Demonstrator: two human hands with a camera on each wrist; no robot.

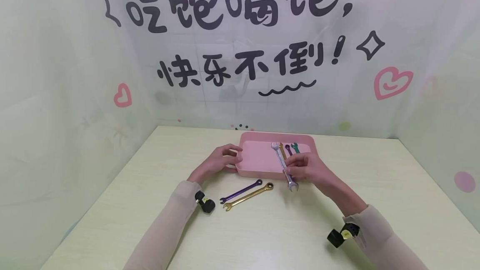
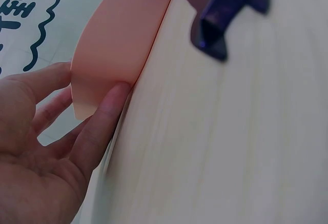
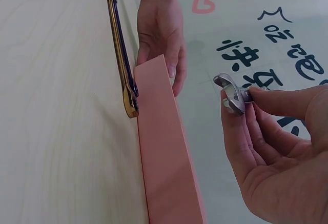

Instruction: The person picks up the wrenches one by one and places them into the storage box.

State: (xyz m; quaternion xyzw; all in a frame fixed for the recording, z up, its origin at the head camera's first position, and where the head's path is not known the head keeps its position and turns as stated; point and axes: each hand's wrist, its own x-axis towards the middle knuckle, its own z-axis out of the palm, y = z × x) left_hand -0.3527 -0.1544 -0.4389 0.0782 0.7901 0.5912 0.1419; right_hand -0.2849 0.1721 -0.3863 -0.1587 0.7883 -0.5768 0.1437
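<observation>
A silver open-ended wrench (image 1: pixel 283 163) is held at a slant over the right part of a pink tray (image 1: pixel 262 175). My right hand (image 1: pixel 305 168) pinches its shaft between thumb and fingers; one open jaw of the wrench (image 3: pixel 233 95) faces the right wrist camera. At the tray's left end, my left hand (image 1: pixel 221 158) grips the near corner, its thumb (image 2: pixel 110 111) against the outer wall. Inside the tray lie a gold wrench (image 1: pixel 282 151), a purple wrench (image 1: pixel 288 149) and a green wrench (image 1: pixel 295 148), partly hidden by my right hand.
On the pale table (image 1: pixel 300 236), another purple wrench (image 1: pixel 240 192) and another gold wrench (image 1: pixel 249 197) lie side by side before the tray. A printed curtain (image 1: pixel 210 107) stands close behind the tray and along both sides.
</observation>
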